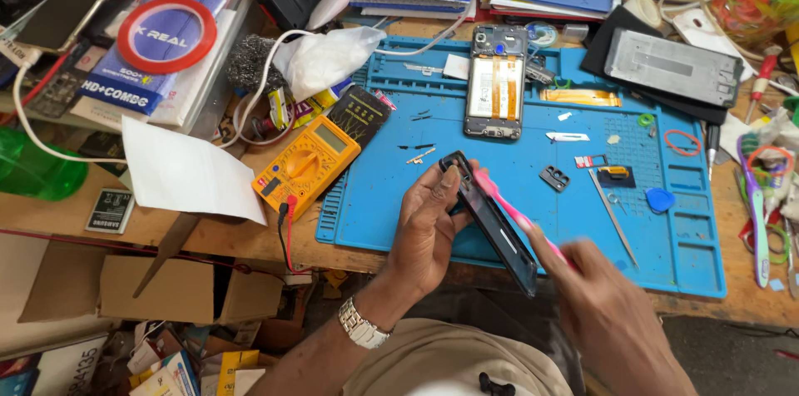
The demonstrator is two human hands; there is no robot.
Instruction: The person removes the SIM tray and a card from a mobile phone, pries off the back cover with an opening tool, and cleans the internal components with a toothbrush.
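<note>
Right hand (612,313) brushing left-held phone frame (491,225)

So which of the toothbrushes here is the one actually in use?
The pink toothbrush, held in the right hand against the dark phone frame in the left hand. The purple-and-green toothbrush lies untouched at the bench's right edge.

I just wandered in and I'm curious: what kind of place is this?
Most likely a phone repair bench. An opened phone lies on a blue work mat, a yellow multimeter sits beside it, and the left hand holds a phone frame.
</note>
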